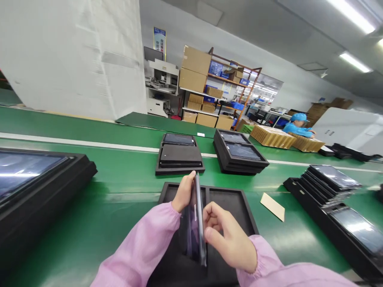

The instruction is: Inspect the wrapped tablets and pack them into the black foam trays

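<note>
So there's one tablet in play here, stood up on its edge over the two-compartment black tray, near side of the green table, about midway along. The left hand is gripping it by the far upper edge. The right hand is at the other face, fingers curled in and thumb forward, but I can't tell if it's actually gripping. Both arms have pink sleeves.

Round that tray I count four more tray spots:
- one black tray at the left end of what shows, with one big screen in it
- one tray just beyond the open one, one screen in its far part and a flat dark stack in its near part
- one pile of trays right of that, two screens showing on top, one far and one near
- one long tray toward the right end, with two lots: a tall leaning stack of tablets at its far end (too packed to count) and a lower lot nearer

One cream card lies between the open tray and the long one. Toward the far right there are two bundles of cartons, plus one person in a blue cap.
</note>
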A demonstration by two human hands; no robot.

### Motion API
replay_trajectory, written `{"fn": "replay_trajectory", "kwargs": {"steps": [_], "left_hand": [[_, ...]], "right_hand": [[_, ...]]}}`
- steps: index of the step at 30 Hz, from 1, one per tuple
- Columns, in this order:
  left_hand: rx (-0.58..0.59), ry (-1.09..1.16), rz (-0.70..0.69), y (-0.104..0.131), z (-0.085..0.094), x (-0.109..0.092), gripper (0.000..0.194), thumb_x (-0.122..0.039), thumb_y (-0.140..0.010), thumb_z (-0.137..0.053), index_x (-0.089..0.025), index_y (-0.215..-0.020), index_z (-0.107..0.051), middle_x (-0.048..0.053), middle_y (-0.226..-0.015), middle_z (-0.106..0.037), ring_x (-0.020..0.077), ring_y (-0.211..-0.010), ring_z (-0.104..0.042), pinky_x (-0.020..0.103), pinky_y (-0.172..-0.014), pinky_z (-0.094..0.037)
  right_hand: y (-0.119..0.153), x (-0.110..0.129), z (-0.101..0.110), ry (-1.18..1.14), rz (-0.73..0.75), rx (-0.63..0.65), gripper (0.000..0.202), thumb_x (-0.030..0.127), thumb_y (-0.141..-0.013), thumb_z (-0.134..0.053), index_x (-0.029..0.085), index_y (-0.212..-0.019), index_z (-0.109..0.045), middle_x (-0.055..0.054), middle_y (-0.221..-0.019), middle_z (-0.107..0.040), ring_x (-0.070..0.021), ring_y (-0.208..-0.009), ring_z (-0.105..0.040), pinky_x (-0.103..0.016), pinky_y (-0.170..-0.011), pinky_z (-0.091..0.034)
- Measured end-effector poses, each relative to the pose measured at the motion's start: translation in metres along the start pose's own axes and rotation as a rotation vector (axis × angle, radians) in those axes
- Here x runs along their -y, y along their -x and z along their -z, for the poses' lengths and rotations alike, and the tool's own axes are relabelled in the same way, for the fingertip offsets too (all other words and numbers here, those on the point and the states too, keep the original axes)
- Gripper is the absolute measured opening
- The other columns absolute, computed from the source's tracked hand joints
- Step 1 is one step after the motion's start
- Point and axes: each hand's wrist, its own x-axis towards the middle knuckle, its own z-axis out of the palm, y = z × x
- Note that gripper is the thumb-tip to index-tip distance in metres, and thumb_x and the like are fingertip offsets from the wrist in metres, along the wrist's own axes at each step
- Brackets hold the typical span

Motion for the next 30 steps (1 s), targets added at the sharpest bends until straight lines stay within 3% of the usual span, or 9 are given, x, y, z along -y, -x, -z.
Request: {"fn": "replay_trajectory", "kwargs": {"steps": [4,9,15,19,22,24,25,27,30], "left_hand": [[-0.007,-0.081,-0.11,0.002,-0.025,-0.016,0.055,-0.07,-0.079,-0.038,-0.025,-0.048,-0.034,-0.006,-0.044,-0.028,0.0109,-0.047,-0.024,0.029,-0.05,-0.023],[-0.043,-0.065,-0.122,0.001,-0.033,-0.011,0.053,-0.068,-0.077,-0.041,-0.025,-0.047,-0.035,-0.006,-0.043,-0.031,0.0109,-0.046,-0.026,0.029,-0.051,-0.023],[-0.148,-0.027,-0.251,0.01,-0.022,-0.018,0.058,-0.068,-0.081,-0.045,-0.024,-0.044,-0.036,-0.004,-0.041,-0.032,0.0111,-0.043,-0.027,0.03,-0.048,-0.022],[-0.3,0.059,-0.693,0.027,-0.015,-0.031,0.06,-0.065,-0.085,-0.052,-0.022,-0.044,-0.038,-0.003,-0.039,-0.035,0.0115,-0.04,-0.03,0.03,-0.045,-0.023],[-0.304,-0.039,-1.103,0.045,-0.022,-0.027,0.057,-0.064,-0.089,-0.049,-0.022,-0.051,-0.045,-0.003,-0.04,-0.042,0.0122,-0.038,-0.035,0.031,-0.049,-0.033],[-0.405,-0.119,-1.237,0.059,-0.032,-0.016,0.054,-0.06,-0.09,-0.051,-0.023,-0.052,-0.044,-0.005,-0.042,-0.043,0.0123,-0.04,-0.036,0.032,-0.055,-0.039],[-0.516,-0.095,-1.211,0.066,-0.036,-0.009,0.052,-0.059,-0.089,-0.054,-0.023,-0.052,-0.044,-0.005,-0.046,-0.045,0.013,-0.044,-0.039,0.032,-0.06,-0.043],[-0.715,0.108,-0.877,0.08,-0.04,0.007,0.042,-0.055,-0.084,-0.062,-0.025,-0.057,-0.052,-0.004,-0.062,-0.055,0.0155,-0.06,-0.051,0.032,-0.076,-0.048],[-0.596,0.369,-0.112,0.099,-0.036,0.034,0.02,-0.047,-0.08,-0.065,-0.027,-0.081,-0.067,0.001,-0.089,-0.069,0.0204,-0.094,-0.064,0.037,-0.101,-0.045]], "right_hand": [[0.013,0.001,0.001,-0.002,0.015,-0.081,0.03,0.043,-0.087,-0.057,0.023,-0.072,-0.039,0.006,-0.062,-0.041,-0.0097,-0.053,-0.04,-0.022,-0.051,-0.034],[0.008,-0.016,0.007,-0.078,0.085,-0.086,0.031,0.045,-0.091,-0.051,0.024,-0.07,-0.042,0.005,-0.062,-0.042,-0.0114,-0.056,-0.041,-0.024,-0.055,-0.042],[0.001,-0.061,0.01,-0.397,-0.076,-0.022,0.059,0.078,-0.074,-0.062,0.022,-0.064,-0.046,0.003,-0.063,-0.049,-0.0116,-0.055,-0.048,-0.025,-0.056,-0.046],[0.004,-0.093,0.012,-0.512,-0.246,-0.068,0.066,0.086,-0.065,-0.064,0.021,-0.076,-0.059,-0.001,-0.069,-0.061,-0.0154,-0.058,-0.059,-0.026,-0.052,-0.047],[0.009,-0.096,0.009,-0.69,-0.296,0.003,0.061,0.079,-0.069,-0.068,0.021,-0.091,-0.069,-0.006,-0.083,-0.071,-0.0227,-0.077,-0.068,-0.033,-0.066,-0.054],[0.01,-0.093,0.008,-0.768,-0.255,0.006,0.055,0.07,-0.071,-0.074,0.02,-0.092,-0.072,-0.008,-0.087,-0.074,-0.0273,-0.09,-0.07,-0.038,-0.08,-0.055],[0.01,-0.092,0.01,-0.773,-0.226,-0.028,0.051,0.065,-0.071,-0.077,0.019,-0.094,-0.073,-0.009,-0.09,-0.076,-0.0284,-0.094,-0.07,-0.04,-0.085,-0.054],[0.007,-0.095,0.019,-0.735,-0.171,-0.117,0.049,0.059,-0.074,-0.078,0.019,-0.103,-0.073,-0.009,-0.099,-0.077,-0.0294,-0.1,-0.07,-0.042,-0.092,-0.054],[0.004,-0.107,0.041,-0.499,-0.058,-0.282,0.053,0.061,-0.079,-0.072,0.021,-0.114,-0.071,-0.01,-0.116,-0.074,-0.0301,-0.114,-0.067,-0.045,-0.103,-0.05]]}}
